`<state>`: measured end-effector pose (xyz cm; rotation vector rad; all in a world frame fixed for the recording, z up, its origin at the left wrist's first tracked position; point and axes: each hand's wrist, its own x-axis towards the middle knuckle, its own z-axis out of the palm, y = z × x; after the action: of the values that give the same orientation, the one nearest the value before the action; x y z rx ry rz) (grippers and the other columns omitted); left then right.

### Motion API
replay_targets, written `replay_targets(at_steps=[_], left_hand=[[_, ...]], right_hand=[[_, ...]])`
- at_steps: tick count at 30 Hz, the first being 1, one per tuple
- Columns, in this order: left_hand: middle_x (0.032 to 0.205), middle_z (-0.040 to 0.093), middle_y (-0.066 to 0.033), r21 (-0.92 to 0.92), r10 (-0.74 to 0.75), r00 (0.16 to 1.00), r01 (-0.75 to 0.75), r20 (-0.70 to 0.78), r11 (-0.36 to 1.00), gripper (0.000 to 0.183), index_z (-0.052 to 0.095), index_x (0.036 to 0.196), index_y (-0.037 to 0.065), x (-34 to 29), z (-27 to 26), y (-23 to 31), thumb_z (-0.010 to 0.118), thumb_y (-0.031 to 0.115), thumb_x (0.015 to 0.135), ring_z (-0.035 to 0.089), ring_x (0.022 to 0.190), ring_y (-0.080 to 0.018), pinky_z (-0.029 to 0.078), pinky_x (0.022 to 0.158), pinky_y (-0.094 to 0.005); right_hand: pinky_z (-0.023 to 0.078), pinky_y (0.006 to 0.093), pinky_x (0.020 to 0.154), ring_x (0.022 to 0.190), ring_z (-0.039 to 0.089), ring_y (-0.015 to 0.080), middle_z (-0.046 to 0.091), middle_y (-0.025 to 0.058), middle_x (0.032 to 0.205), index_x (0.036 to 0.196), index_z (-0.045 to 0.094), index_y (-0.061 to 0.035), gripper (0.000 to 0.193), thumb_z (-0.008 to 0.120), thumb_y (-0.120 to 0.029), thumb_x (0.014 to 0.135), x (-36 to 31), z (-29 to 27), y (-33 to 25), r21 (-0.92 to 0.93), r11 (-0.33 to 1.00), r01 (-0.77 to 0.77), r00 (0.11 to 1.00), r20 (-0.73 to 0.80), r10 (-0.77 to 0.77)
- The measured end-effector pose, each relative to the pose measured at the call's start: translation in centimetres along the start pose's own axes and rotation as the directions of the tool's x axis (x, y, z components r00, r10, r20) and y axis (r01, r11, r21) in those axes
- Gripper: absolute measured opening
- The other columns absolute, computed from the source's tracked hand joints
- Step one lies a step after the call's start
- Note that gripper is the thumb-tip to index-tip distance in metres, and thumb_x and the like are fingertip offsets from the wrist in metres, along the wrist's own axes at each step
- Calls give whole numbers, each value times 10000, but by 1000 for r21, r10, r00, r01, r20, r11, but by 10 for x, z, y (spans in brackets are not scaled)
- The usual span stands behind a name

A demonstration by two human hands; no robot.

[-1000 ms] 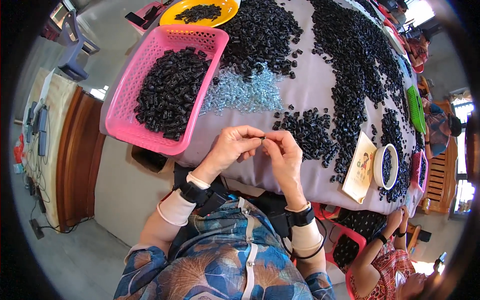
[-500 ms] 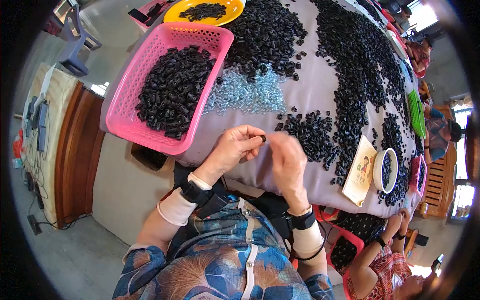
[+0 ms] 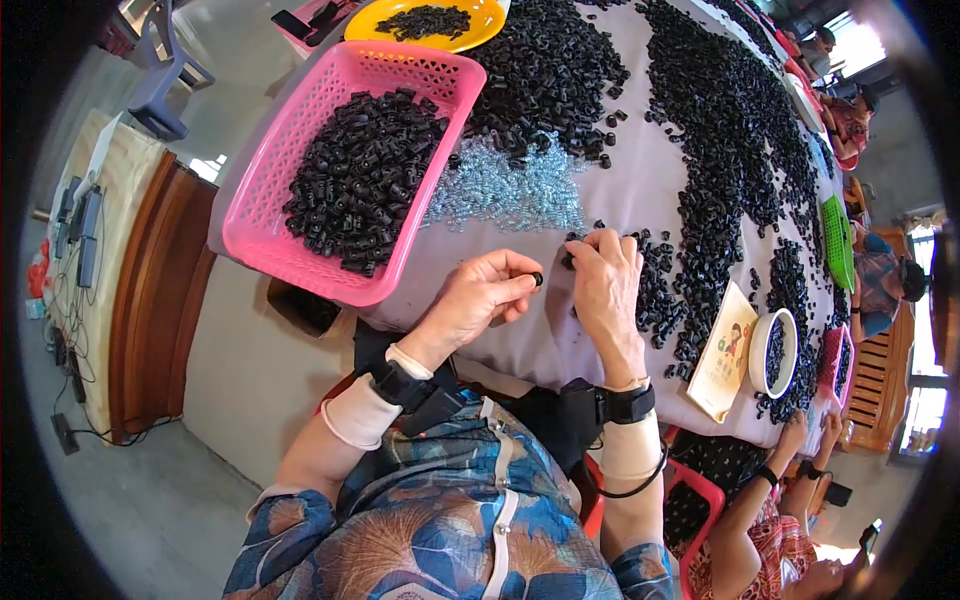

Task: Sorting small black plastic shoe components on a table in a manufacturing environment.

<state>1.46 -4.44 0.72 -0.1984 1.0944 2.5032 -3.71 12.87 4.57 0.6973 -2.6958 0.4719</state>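
My left hand [image 3: 478,300] is closed, pinching a small black plastic piece [image 3: 538,279] between thumb and fingertips above the near table edge. To its right, my right hand [image 3: 610,290] has its fingers curled down at the left edge of a loose pile of black plastic pieces [image 3: 655,290]. Dark pieces show beside its thumb and fingertips, but whether it grips one is hidden. Beyond my hands lies a heap of small clear bluish pieces [image 3: 520,185]. On the left stands a pink perforated basket [image 3: 375,290] holding many black pieces [image 3: 360,180].
Larger black heaps [image 3: 545,70] cover the cloth-covered table [image 3: 640,180]. A yellow plate [image 3: 480,30] stands at the back. On the right are a booklet [image 3: 722,360], a white bowl [image 3: 760,365] and a green basket [image 3: 838,240]. Another person's arms [image 3: 740,530] are at the lower right.
My right hand has moved right, away from my left hand, down to the edge of the black pile. The left hand keeps its pinch, and the whole view has shifted slightly.
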Motion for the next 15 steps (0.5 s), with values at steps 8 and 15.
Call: replay_targets(at_steps=[8,15], left_hand=[[803,596,-40,39,23,1000,-23,21,999,152,586,1017,29,2,2,-2,575,75,873,545,617,-77,414,493,-193],[805,602,-26,58,23,998,-20,-58,998,154,597,1019,38,-2,6,0,579,87,874,544,606,-68,387,472,-184]], right_hand=[[347,369,757,860,465,256,540,54,915,835,645,-68,144,550,-68,727,5,-1,4,-37,998,41,999,28,-40],[482,306,607,687,610,219,609,88,835,966,585,9,205,547,69,774,-9,-17,-13,492,869,-48,996,-40,78]])
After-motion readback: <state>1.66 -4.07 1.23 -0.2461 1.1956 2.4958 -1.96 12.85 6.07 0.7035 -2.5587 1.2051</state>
